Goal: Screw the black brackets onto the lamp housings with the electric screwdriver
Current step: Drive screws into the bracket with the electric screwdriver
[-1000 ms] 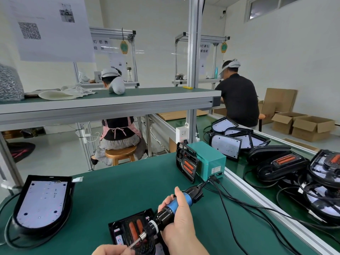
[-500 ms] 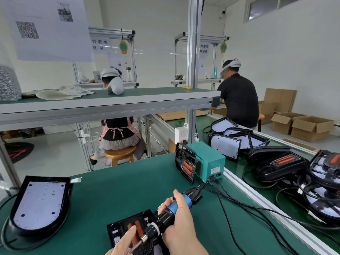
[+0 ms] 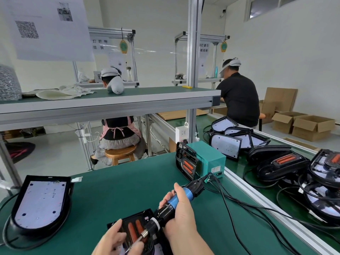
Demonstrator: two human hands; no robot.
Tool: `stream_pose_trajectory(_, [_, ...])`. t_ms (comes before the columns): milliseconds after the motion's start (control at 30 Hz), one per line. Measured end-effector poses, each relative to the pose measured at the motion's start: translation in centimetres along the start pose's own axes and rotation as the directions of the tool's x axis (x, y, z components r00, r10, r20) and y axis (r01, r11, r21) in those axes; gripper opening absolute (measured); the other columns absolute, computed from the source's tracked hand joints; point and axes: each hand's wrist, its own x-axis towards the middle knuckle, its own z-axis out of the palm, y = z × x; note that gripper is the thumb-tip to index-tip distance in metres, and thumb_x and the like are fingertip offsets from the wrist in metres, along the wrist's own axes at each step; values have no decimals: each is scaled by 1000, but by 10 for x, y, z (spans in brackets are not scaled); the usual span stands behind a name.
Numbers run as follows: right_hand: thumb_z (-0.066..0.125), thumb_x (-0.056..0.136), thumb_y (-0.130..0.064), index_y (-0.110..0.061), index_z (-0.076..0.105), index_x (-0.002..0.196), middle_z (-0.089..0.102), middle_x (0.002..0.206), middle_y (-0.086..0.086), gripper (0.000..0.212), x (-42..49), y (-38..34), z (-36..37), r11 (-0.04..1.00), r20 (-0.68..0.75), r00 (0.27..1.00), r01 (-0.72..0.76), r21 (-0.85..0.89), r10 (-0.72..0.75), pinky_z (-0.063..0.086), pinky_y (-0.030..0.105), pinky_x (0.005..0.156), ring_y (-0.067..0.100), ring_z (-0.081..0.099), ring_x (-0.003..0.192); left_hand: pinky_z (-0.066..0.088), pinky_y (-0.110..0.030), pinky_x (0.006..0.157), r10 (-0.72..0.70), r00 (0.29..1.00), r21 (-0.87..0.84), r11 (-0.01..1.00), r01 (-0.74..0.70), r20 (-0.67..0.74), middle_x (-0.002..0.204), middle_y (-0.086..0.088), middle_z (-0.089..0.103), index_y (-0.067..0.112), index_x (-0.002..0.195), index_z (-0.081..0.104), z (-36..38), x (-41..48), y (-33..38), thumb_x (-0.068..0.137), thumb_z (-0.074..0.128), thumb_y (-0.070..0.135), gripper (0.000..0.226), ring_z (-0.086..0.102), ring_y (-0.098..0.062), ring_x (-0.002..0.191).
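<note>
Now, left hand (image 3: 117, 240): risen onto lamp housing (image 3: 128, 220), fingers curled beside the bit; grip unclear.
Right hand (image 3: 182, 216): still wrapped round electric screwdriver (image 3: 173, 200).

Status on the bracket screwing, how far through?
In hand: the right hand grips the blue-and-black electric screwdriver, bit down on the black lamp housing with orange cells; the left hand holds its tip. Possibly done: the black housings piled on the right belt, brackets unconfirmable. Likely left: the black housing lying white-board-up at far left.
</note>
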Motion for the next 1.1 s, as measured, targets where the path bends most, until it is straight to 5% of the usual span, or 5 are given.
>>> stream_pose_trajectory(133, [72,92,-18,-13,48,106,53,63,3,28,3,-3,3,999,4,999,37,-10,-37,42,29,56,17,46,54,34,-4,87,-191,980,93,976,195,-56,97,-21,67,-2,95,70,-16,3,10,86,46,29,41,55,-25,83])
stream_pose_trajectory(267, [72,92,-18,-13,49,106,54,58,3,27,7,-6,5,992,33,993,114,-58,-112,44,27,48,15,48,45,43,-34,84,-478,860,-63,878,474,-179,98,-9,70,7,97,68,-26,15,-8,94,62,46,40,62,-29,95])
stream_pose_trajectory(400, [71,93,-17,-12,53,103,56,56,3,22,6,-4,9,972,75,978,200,-121,-192,45,27,44,15,50,42,37,-35,85,-605,796,30,795,606,-38,94,-3,64,12,96,66,-21,22,-7,95,56,49,39,56,-26,100])
stream_pose_trajectory(667, [73,91,-17,-15,57,102,57,62,2,20,-7,-6,21,914,233,926,347,-213,-297,47,28,49,15,52,51,47,-26,46,-613,782,28,789,614,114,73,0,73,13,91,72,-23,25,-9,80,79,45,35,67,-17,63])
stream_pose_trajectory(1100, [78,78,-25,-28,64,74,55,64,4,15,-46,16,32,814,530,813,466,-346,-240,46,30,50,19,51,52,50,-32,60,-629,767,-22,771,636,126,83,6,77,24,94,69,-23,15,-11,58,75,60,51,73,-19,79])
